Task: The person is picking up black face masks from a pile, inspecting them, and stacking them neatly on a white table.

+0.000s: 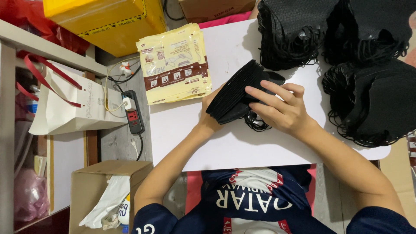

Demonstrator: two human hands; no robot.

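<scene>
A fanned stack of black face masks [236,93] is sitting near the middle of the white bench [260,147], and both hands are closing on it. The left hand [213,108] is cupping the stack from its left side, its grip wrapped around the lower edge with the fingers mostly hidden behind the masks. The right hand [281,108] is lying on the right side of the stack, its grip only loosely closed, with the fingers [260,93] stretched flat across the top mask and pressing on it. Black ear loops [255,123] are spilling out just below the stack, between the two hands. Just left of the stack and above it, a pile of cream and brown printed pouches [175,65] is resting on the bench's left edge. To the right of the stack and above it, large heaps of more black masks [372,99] are crowding the bench. Well left of the stack, off the bench, a black power strip [133,113] is lying on the floor beside a white paper bag with red handles [73,106], and an open cardboard box [93,190] is standing below them.
</scene>
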